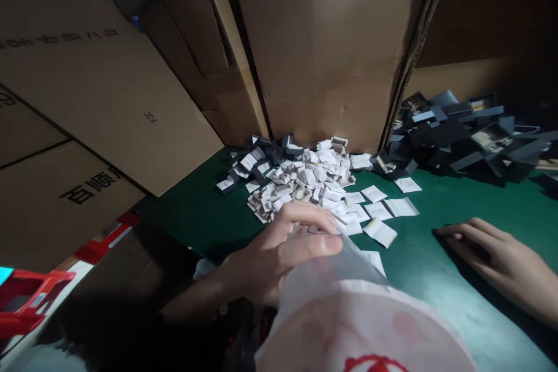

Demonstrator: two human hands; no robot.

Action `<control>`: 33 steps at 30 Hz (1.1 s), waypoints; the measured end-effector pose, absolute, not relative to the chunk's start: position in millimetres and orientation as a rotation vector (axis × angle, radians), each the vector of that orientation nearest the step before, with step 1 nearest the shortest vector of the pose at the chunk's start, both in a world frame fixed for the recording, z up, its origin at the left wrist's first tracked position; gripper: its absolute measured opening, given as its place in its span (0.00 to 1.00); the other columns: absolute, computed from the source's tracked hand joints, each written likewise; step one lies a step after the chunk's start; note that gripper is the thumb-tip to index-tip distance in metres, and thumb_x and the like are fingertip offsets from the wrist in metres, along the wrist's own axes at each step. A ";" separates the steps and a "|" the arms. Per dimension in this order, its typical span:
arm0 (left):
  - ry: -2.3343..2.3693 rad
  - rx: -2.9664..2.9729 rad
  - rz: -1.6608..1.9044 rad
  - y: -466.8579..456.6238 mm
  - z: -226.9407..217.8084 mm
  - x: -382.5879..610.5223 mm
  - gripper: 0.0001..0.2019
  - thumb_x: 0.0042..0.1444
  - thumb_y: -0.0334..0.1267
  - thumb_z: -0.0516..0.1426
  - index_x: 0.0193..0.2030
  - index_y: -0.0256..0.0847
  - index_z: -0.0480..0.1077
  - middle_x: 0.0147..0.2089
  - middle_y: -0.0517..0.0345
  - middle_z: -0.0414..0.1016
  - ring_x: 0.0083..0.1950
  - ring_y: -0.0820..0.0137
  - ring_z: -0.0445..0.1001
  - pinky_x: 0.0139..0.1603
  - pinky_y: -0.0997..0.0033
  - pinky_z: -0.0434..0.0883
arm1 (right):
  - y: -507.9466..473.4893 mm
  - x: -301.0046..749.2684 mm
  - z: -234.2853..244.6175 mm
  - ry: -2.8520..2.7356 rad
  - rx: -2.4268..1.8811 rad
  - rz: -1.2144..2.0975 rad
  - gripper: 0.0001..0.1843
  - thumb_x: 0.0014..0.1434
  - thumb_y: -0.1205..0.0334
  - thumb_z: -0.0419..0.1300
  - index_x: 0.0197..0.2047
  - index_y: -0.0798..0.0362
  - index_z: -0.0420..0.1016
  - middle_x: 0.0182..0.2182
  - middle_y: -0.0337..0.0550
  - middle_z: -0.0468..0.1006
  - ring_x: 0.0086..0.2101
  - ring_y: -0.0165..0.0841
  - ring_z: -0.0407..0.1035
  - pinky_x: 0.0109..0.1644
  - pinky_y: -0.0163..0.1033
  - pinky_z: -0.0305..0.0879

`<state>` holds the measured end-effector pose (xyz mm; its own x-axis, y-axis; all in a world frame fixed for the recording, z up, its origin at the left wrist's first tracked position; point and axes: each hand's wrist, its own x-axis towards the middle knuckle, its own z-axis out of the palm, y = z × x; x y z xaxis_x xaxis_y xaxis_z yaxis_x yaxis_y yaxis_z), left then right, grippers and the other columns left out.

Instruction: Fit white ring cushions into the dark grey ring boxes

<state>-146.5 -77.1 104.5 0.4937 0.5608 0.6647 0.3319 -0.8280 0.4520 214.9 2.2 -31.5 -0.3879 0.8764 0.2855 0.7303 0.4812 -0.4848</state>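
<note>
My left hand (279,250) is closed around the gathered neck of a white plastic bag (361,319) with red print, which fills the lower middle of the view. My right hand (501,261) lies flat on the green table (436,279), fingers stretched out and holding nothing. Just beyond my left hand is a heap of small white paper boxes (305,180), with several flat white cards (383,209) spread on the table to its right. Small dark boxes (257,160) lie at the heap's left and back edge.
Large cardboard cartons (108,104) lean in from the left and back (331,52). A pile of dark grey boxes (466,136) sits at the back right of the table. A red plastic stool (30,296) stands at the lower left, off the table.
</note>
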 end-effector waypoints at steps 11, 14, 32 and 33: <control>0.529 2.418 0.965 -70.2 119.1 -147.0 0.14 0.63 0.30 0.51 0.55 0.43 0.62 0.50 0.51 0.66 0.55 0.63 0.69 0.56 0.56 0.72 | 5.6 220.5 -37.8 -2.271 -1.354 0.336 0.19 0.62 0.44 0.48 0.42 0.45 0.72 0.41 0.43 0.73 0.36 0.36 0.71 0.33 0.37 0.68; 0.533 2.411 0.974 -70.1 118.1 -146.3 0.13 0.64 0.30 0.51 0.54 0.42 0.62 0.50 0.51 0.66 0.56 0.63 0.69 0.56 0.55 0.72 | 5.1 220.9 -38.1 -2.268 -1.351 0.346 0.19 0.62 0.43 0.48 0.42 0.45 0.72 0.41 0.43 0.73 0.36 0.35 0.71 0.34 0.37 0.68; 0.202 1.893 0.253 -57.9 134.1 -144.6 0.41 0.45 0.66 0.58 0.54 0.30 0.69 0.48 0.39 0.72 0.49 0.56 0.74 0.49 0.68 0.72 | 3.3 219.5 -33.4 -2.286 -1.356 0.341 0.20 0.62 0.44 0.48 0.43 0.47 0.73 0.40 0.45 0.73 0.35 0.36 0.70 0.34 0.39 0.68; 0.163 1.869 0.198 -53.1 134.0 -142.8 0.41 0.40 0.66 0.61 0.51 0.31 0.72 0.47 0.40 0.73 0.49 0.55 0.74 0.49 0.69 0.72 | 3.1 219.8 -33.2 -2.285 -1.353 0.332 0.20 0.62 0.44 0.48 0.43 0.47 0.73 0.40 0.44 0.73 0.35 0.36 0.71 0.33 0.39 0.68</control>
<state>-142.8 -53.1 134.0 0.9758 0.2117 0.0539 0.0125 -0.3003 0.9538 219.8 3.1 -33.2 -0.4094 0.8731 0.2648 0.7617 0.4868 -0.4276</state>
